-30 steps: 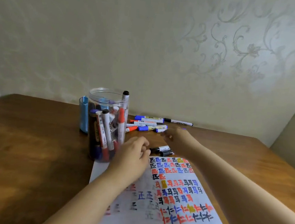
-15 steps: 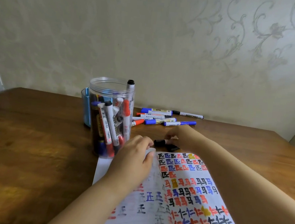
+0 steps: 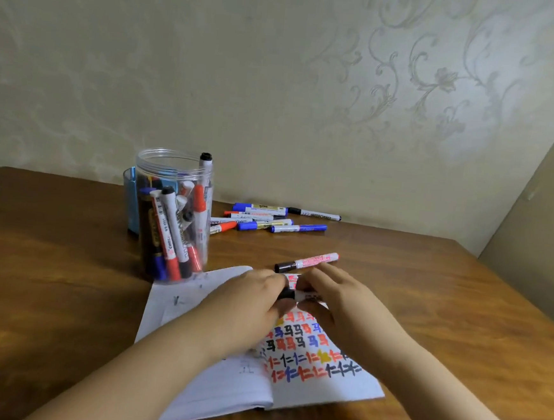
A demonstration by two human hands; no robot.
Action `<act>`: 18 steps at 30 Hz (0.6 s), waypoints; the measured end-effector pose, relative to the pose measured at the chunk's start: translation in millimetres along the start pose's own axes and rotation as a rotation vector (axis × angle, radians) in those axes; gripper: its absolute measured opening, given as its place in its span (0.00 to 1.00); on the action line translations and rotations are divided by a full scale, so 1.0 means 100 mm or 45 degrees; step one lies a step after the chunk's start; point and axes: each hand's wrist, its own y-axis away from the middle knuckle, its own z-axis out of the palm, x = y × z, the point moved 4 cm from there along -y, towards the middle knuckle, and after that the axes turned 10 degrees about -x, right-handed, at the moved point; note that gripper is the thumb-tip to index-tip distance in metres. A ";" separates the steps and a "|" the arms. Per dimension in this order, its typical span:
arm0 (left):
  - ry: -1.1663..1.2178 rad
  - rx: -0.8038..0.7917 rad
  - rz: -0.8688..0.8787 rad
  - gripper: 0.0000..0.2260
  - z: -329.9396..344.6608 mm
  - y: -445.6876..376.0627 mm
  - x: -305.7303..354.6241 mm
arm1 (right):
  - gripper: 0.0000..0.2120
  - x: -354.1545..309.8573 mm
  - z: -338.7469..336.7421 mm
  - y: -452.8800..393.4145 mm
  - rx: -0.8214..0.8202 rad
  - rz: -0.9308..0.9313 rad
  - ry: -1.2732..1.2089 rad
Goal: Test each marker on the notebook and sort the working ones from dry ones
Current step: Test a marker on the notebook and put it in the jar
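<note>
1. While both hands meet above the open notebook (image 3: 222, 384), the left hand (image 3: 245, 303) grasps the black cap end of a marker (image 3: 298, 295) with curled fingers; the right hand (image 3: 338, 300) pinches its white barrel.
2. Second marker (image 3: 308, 262), black cap and pink-printed barrel, lies on the worktop (image 3: 47, 291) just beyond the hands.
3. Clear jar (image 3: 172, 215) of markers stands left of the notebook.
4. Loose group of markers (image 3: 268, 220) lies near the wall.
</note>
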 end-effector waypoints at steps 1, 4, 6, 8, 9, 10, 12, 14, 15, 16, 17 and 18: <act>-0.006 -0.057 0.013 0.06 0.04 0.01 0.03 | 0.09 -0.02 0.01 0.07 0.010 -0.001 0.029; -0.005 -0.104 0.039 0.02 0.15 0.05 0.12 | 0.11 -0.07 0.12 0.23 0.092 -0.050 0.199; 0.025 -0.097 0.051 0.05 0.22 0.10 0.15 | 0.13 -0.07 0.26 0.28 0.109 -0.081 0.262; 0.023 -0.093 0.076 0.07 0.28 0.16 0.15 | 0.12 -0.11 0.37 0.34 0.089 -0.088 0.313; 0.019 -0.110 0.099 0.07 0.31 0.19 0.14 | 0.11 -0.13 0.41 0.37 0.081 -0.087 0.344; 0.032 -0.133 0.130 0.06 0.33 0.22 0.12 | 0.10 -0.15 0.43 0.39 0.081 -0.086 0.377; 0.094 -0.187 0.185 0.03 0.34 0.26 0.07 | 0.11 -0.19 0.47 0.42 0.080 -0.084 0.396; 0.140 -0.231 0.207 0.05 0.34 0.27 0.02 | 0.12 -0.23 0.48 0.43 0.084 -0.079 0.382; 0.146 -0.253 0.210 0.06 0.35 0.27 0.00 | 0.12 -0.24 0.47 0.43 0.089 -0.073 0.376; 0.149 -0.271 0.214 0.07 0.36 0.27 -0.01 | 0.11 -0.26 0.46 0.42 0.092 -0.069 0.364; 0.154 -0.282 0.217 0.07 0.36 0.27 -0.02 | 0.10 -0.26 0.45 0.42 0.093 -0.071 0.351; 0.159 -0.295 0.220 0.08 0.37 0.26 -0.03 | 0.10 -0.27 0.45 0.43 0.087 -0.075 0.342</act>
